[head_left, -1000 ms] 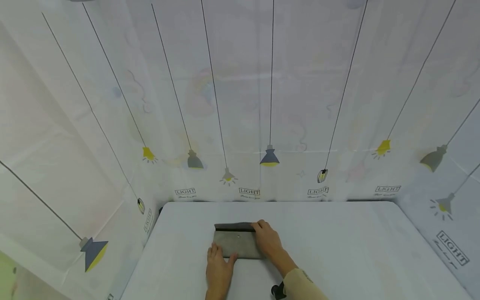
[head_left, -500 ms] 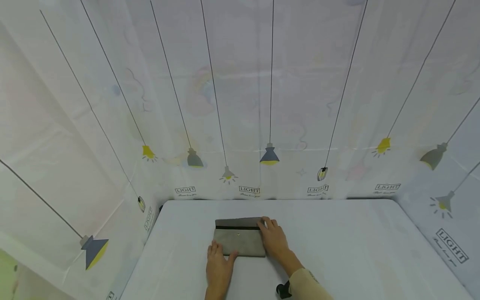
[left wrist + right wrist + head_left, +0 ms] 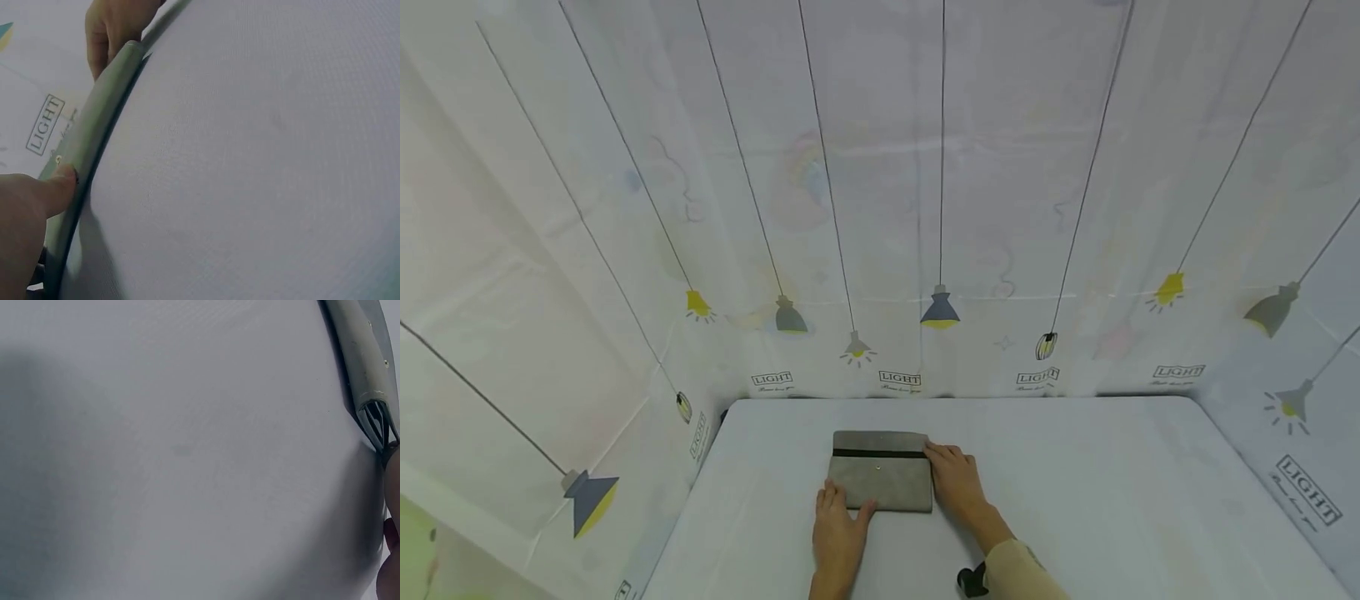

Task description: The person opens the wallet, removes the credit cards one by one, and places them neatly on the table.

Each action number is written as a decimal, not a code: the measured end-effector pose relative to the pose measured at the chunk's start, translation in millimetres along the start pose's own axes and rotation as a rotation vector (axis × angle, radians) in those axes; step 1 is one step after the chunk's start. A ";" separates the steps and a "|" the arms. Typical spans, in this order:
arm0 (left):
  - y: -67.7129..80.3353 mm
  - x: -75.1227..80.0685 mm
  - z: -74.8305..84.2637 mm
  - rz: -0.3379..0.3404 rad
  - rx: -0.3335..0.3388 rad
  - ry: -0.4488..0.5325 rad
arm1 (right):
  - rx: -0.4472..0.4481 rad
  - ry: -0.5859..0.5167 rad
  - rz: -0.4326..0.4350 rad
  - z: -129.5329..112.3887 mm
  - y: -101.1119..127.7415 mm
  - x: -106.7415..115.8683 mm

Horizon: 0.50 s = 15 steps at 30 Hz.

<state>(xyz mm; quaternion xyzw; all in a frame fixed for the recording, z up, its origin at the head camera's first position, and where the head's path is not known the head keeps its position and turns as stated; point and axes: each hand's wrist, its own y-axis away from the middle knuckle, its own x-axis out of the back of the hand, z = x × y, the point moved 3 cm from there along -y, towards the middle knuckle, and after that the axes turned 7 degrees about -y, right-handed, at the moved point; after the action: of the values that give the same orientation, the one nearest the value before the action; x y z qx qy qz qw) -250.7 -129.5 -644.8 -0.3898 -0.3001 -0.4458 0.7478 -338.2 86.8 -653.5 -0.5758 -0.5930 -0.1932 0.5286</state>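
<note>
A grey long wallet [image 3: 880, 485] lies on the white table with its flap [image 3: 880, 440] folded back away from the person, baring a dark strip along the fold. At its lower left corner my left hand [image 3: 838, 533] holds it, the thumb along the near edge; the left wrist view shows that thumb [image 3: 61, 187] pressed on the wallet's face. My right hand [image 3: 958, 483] grips the right edge beside the fold, fingers bent. In the right wrist view the wallet's layered side end [image 3: 377, 419] shows, with only part of the right hand [image 3: 392, 487] at the frame's edge.
The white tabletop [image 3: 1112, 500] spreads around the wallet. Behind it stands a pale wall covering [image 3: 880, 208] printed with hanging lamps. A black device [image 3: 973, 580] sits at the right wrist, by a beige sleeve [image 3: 1022, 571].
The flap has gone from partly raised to folded back flatter, away from the person. My right hand has shifted slightly right along with it, to the wallet's right edge. The left hand stays put.
</note>
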 end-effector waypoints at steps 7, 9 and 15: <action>-1.3 3.8 -3.2 0.012 -0.001 -0.019 | 0.000 -0.117 0.072 -0.5 2.8 -0.4; -2.2 4.0 -5.1 0.016 -0.002 -0.027 | -0.015 -0.127 0.070 0.4 3.6 -2.3; -10.9 8.9 -7.9 0.058 -0.050 -0.024 | -0.046 -0.135 0.092 4.6 6.4 -6.7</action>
<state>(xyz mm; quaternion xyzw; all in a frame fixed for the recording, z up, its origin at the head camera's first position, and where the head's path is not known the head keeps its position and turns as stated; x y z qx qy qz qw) -255.9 -143.3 -638.4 -0.4221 -0.2866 -0.4266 0.7468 -335.9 89.1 -663.3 -0.6261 -0.5956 -0.1432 0.4824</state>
